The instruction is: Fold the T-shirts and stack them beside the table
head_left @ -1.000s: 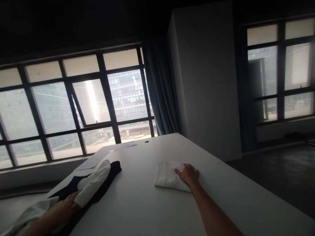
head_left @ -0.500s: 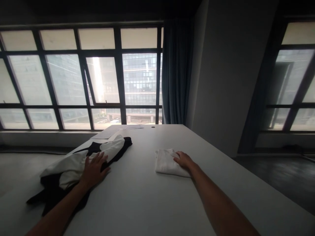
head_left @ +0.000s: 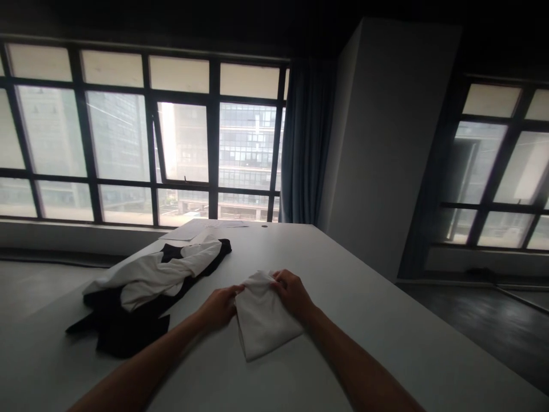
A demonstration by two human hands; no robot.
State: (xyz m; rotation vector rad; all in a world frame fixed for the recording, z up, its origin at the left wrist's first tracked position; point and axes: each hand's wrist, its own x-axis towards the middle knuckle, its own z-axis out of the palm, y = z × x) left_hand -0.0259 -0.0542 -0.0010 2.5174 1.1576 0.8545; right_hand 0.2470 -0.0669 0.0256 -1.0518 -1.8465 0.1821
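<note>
A folded white cloth [head_left: 266, 320] is in front of me over the table, its near corner pointing toward me. My left hand [head_left: 221, 306] pinches its far left corner between thumb and fingers. On the far right side, my right hand [head_left: 293, 292] is closed on the cloth's edge. The fabric is wrinkled between the two hands. Whether its lower part rests on the table or hangs just above, I cannot tell. To the left lies a crumpled black and white garment [head_left: 163, 274], apart from both hands.
The white table [head_left: 351, 320] stretches away toward the windows. Sheets of paper [head_left: 184, 232] lie at its far left, and a small dark round spot [head_left: 265, 226] marks the far end. A blue curtain [head_left: 306, 149] and a wide pillar [head_left: 381, 149] stand beyond the table.
My left hand has left the black and white garment and moved right to grip the white cloth. The cloth has shifted left and turned, with my right hand still on it.
</note>
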